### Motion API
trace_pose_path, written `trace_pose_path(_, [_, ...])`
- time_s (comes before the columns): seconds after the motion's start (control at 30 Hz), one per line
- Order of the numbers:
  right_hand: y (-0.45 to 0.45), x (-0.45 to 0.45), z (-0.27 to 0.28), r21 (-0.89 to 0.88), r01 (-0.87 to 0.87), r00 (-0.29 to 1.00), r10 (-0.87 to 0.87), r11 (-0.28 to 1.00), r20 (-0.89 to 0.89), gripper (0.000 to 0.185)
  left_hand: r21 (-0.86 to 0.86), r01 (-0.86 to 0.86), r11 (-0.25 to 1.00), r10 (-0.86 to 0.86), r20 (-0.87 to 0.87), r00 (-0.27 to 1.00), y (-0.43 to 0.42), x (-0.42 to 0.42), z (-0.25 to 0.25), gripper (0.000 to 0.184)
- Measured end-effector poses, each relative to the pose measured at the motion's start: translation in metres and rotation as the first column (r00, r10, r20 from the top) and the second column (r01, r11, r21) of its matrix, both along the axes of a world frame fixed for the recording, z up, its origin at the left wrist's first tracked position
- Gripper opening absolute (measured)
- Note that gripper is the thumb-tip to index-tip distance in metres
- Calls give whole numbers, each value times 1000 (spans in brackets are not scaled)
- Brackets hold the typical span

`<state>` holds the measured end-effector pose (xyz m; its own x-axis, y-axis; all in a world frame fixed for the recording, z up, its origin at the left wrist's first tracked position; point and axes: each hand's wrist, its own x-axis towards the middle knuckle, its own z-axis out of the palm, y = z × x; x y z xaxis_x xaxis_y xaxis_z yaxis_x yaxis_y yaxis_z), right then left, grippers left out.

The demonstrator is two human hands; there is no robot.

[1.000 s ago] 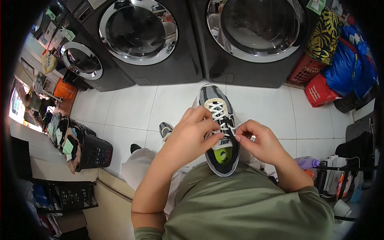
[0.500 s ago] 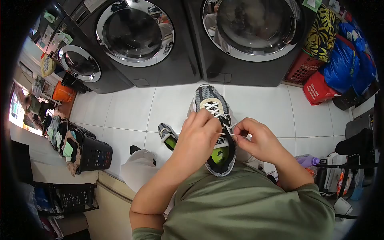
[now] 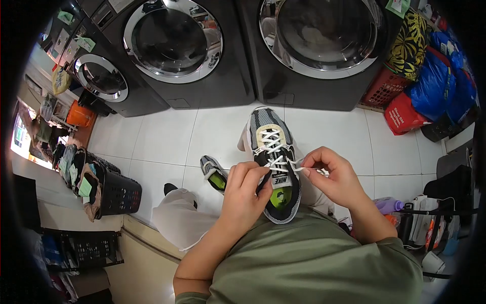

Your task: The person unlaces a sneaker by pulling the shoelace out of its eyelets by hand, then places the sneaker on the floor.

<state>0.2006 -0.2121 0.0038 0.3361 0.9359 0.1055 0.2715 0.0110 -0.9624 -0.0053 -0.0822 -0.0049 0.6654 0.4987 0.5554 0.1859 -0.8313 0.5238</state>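
While I watch from afar, one grey-and-black shoe (image 3: 280, 180) rests at the centre of the frame, toe toward the top edge — the right hand (image 3: 335, 177) pinches a white lace (image 3: 273, 143), while the left hand (image 3: 244, 192) curls in at the shoe's other side, and whether it grips lace I cannot tell. A second shoe (image 3: 212, 171) sits just left of centre; I count three dark front-loading machines (image 3: 217, 93) along the top, one red bag (image 3: 402, 116) at upper right and one purple bottle (image 3: 387, 204) at right.
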Motion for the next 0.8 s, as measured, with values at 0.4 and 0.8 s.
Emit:
trace_pose_path(0.4, [0, -10, 2, 22, -22, 983, 17, 1000, 184, 12, -3, -32, 999, 32, 54, 998, -3, -1, -4, 24])
trace_pose_path(0.8, [0, -4, 2, -70, -34, 999, 35, 997, 7, 10, -42, -60, 997, 63, 73, 995, -8, -1, -11, 29])
